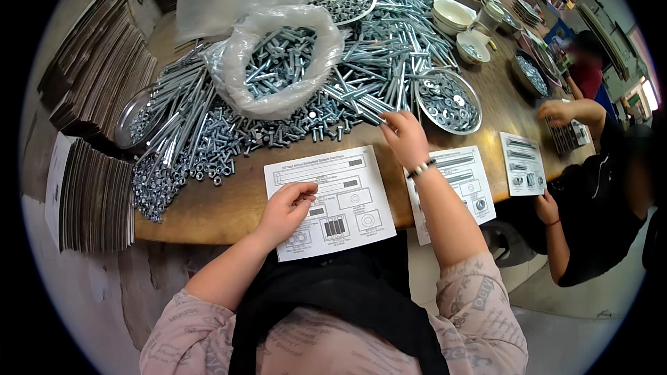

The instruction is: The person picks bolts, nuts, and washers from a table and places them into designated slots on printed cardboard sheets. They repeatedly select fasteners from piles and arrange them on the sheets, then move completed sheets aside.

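Observation:
My left hand (286,210) rests over a white printed card (330,201) lying at the table's front edge. Its fingers are curled together; whatever they hold, if anything, is hidden. On the card are outline drawings of bolts, washers and nuts. Further forward, my right hand (407,142) has its bent fingertips at the near ends of several long bolts (358,103) jutting from the heap. I cannot make out what is between its fingers. Just right of it stands a round metal bowl of washers (450,102).
A clear plastic bag of bolts (278,62) sits amid loose short bolts (278,121) and nuts (156,191). Cardboard stacks (94,194) flank the table's left. A second card (455,187) lies right, partly behind my forearm. A co-worker (590,194) holds another card (522,163).

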Demonstrator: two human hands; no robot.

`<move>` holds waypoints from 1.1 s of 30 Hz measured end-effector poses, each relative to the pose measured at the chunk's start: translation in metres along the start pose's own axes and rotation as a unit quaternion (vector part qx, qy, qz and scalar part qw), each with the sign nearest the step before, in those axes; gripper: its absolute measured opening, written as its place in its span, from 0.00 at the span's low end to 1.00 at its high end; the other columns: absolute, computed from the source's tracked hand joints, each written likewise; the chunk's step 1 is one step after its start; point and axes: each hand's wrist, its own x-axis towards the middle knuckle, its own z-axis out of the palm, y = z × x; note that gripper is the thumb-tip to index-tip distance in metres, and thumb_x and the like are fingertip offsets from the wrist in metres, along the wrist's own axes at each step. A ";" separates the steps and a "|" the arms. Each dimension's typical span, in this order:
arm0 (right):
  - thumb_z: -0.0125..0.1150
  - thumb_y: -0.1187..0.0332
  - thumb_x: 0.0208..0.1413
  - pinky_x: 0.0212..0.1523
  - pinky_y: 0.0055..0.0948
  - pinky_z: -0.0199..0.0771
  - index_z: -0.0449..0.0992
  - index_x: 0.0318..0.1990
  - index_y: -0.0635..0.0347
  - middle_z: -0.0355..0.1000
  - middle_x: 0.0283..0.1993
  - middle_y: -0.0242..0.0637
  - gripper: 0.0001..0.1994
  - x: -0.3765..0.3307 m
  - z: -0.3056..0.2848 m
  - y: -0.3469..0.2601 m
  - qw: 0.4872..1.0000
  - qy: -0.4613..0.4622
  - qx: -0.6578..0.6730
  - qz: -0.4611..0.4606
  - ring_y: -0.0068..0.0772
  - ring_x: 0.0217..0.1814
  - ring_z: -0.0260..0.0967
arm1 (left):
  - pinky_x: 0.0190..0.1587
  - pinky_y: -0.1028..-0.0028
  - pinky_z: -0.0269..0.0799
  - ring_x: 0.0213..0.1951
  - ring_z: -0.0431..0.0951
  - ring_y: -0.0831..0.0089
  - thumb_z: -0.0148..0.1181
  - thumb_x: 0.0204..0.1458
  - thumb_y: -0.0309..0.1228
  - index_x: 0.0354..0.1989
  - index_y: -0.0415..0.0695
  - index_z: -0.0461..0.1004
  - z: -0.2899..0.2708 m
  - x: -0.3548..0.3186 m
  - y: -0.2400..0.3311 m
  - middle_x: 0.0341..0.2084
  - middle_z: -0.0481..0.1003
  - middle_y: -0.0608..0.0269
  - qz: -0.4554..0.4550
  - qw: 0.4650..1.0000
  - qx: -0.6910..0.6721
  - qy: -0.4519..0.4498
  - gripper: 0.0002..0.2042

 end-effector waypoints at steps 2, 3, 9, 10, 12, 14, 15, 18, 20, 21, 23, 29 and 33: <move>0.56 0.74 0.44 0.37 0.36 0.69 0.75 0.37 0.53 0.69 0.34 0.39 0.11 0.031 0.025 0.007 0.993 0.012 -0.097 -0.063 0.43 0.39 0.67 | 0.42 0.77 0.68 0.39 0.73 0.72 0.49 0.48 0.20 0.43 0.36 0.69 -0.006 -0.009 0.003 0.38 0.70 0.56 -0.003 1.000 0.008 0.006 0.13; 0.55 0.74 0.44 0.38 0.38 0.68 0.76 0.38 0.51 0.68 0.34 0.40 0.12 0.043 0.037 0.006 0.989 0.027 -0.116 -0.087 0.44 0.39 0.66 | 0.43 0.76 0.68 0.40 0.73 0.72 0.49 0.49 0.20 0.44 0.35 0.69 -0.011 -0.015 0.005 0.39 0.70 0.57 -0.013 1.000 0.018 0.009 0.13; 0.51 0.71 0.46 0.39 0.35 0.70 0.76 0.31 0.52 0.66 0.36 0.39 0.07 0.080 0.068 -0.009 0.951 -0.076 -0.286 -0.092 0.40 0.42 0.66 | 0.45 0.75 0.67 0.41 0.73 0.72 0.48 0.50 0.20 0.44 0.34 0.68 -0.031 -0.037 -0.002 0.40 0.69 0.57 -0.046 0.998 0.025 0.031 0.13; 0.51 0.71 0.46 0.39 0.35 0.70 0.75 0.30 0.52 0.66 0.35 0.39 0.07 0.081 0.067 -0.014 0.947 -0.084 -0.293 -0.102 0.40 0.41 0.66 | 0.45 0.76 0.67 0.41 0.73 0.73 0.48 0.50 0.20 0.44 0.34 0.68 -0.033 -0.039 -0.002 0.40 0.69 0.57 -0.051 0.998 0.019 0.039 0.12; 0.50 0.71 0.46 0.37 0.36 0.69 0.75 0.28 0.53 0.66 0.33 0.38 0.06 0.084 0.065 -0.014 0.938 -0.092 -0.302 -0.142 0.39 0.40 0.66 | 0.44 0.76 0.68 0.40 0.73 0.73 0.48 0.50 0.20 0.44 0.35 0.69 -0.036 -0.041 -0.004 0.39 0.70 0.57 -0.046 0.997 0.010 0.057 0.12; 0.54 0.70 0.45 0.33 0.36 0.68 0.74 0.28 0.52 0.66 0.28 0.37 0.03 0.082 0.061 -0.010 0.959 -0.001 -0.236 -0.159 0.41 0.35 0.66 | 0.42 0.77 0.68 0.38 0.73 0.72 0.49 0.50 0.21 0.43 0.35 0.69 -0.040 -0.040 -0.008 0.37 0.70 0.57 -0.027 0.996 0.006 0.079 0.11; 0.55 0.70 0.44 0.32 0.36 0.68 0.74 0.29 0.52 0.65 0.27 0.37 0.03 0.083 0.055 -0.016 0.968 0.048 -0.186 -0.158 0.41 0.33 0.66 | 0.39 0.76 0.69 0.36 0.73 0.74 0.50 0.49 0.21 0.42 0.37 0.70 -0.044 -0.036 -0.009 0.35 0.71 0.59 -0.001 0.994 0.032 0.100 0.11; 0.60 0.68 0.45 0.30 0.36 0.67 0.74 0.33 0.51 0.67 0.28 0.36 0.06 0.081 0.034 -0.023 0.975 0.125 -0.114 -0.141 0.41 0.31 0.66 | 0.34 0.76 0.68 0.32 0.72 0.74 0.52 0.47 0.21 0.43 0.39 0.70 -0.062 -0.009 0.008 0.31 0.72 0.61 0.074 0.971 0.156 0.163 0.12; 0.61 0.68 0.45 0.28 0.34 0.66 0.74 0.35 0.53 0.68 0.29 0.36 0.08 0.071 0.024 -0.016 0.979 0.146 -0.087 -0.116 0.40 0.29 0.66 | 0.35 0.76 0.68 0.32 0.72 0.72 0.54 0.46 0.21 0.43 0.40 0.71 -0.081 0.025 0.034 0.31 0.72 0.60 0.154 0.946 0.218 0.182 0.13; 0.61 0.69 0.46 0.27 0.32 0.65 0.74 0.35 0.54 0.67 0.28 0.36 0.07 0.067 0.020 -0.022 0.982 0.146 -0.066 -0.103 0.39 0.27 0.66 | 0.36 0.76 0.68 0.34 0.73 0.71 0.55 0.44 0.20 0.43 0.40 0.70 -0.090 0.042 0.041 0.32 0.72 0.59 0.195 0.929 0.244 0.198 0.14; 0.61 0.69 0.47 0.25 0.31 0.64 0.73 0.35 0.56 0.67 0.26 0.36 0.07 0.060 0.010 -0.040 0.980 0.162 -0.029 -0.114 0.36 0.25 0.65 | 0.37 0.73 0.68 0.34 0.73 0.67 0.54 0.44 0.21 0.42 0.41 0.71 -0.106 0.080 0.045 0.32 0.73 0.60 0.263 0.876 0.336 0.223 0.14; 0.60 0.69 0.47 0.22 0.27 0.64 0.71 0.33 0.62 0.68 0.21 0.38 0.08 0.023 0.000 -0.101 0.990 0.067 0.099 -0.076 0.33 0.19 0.64 | 0.40 0.66 0.65 0.38 0.72 0.66 0.55 0.41 0.28 0.28 0.47 0.76 -0.116 0.168 0.054 0.30 0.73 0.65 0.175 0.733 0.642 0.140 0.06; 0.59 0.72 0.48 0.20 0.21 0.62 0.70 0.34 0.62 0.68 0.19 0.31 0.07 -0.012 0.023 -0.103 0.952 -0.108 0.276 0.076 0.18 0.19 0.64 | 0.41 0.68 0.63 0.38 0.72 0.70 0.54 0.40 0.27 0.24 0.51 0.77 -0.106 0.186 0.041 0.29 0.73 0.66 0.101 0.636 0.752 0.140 0.06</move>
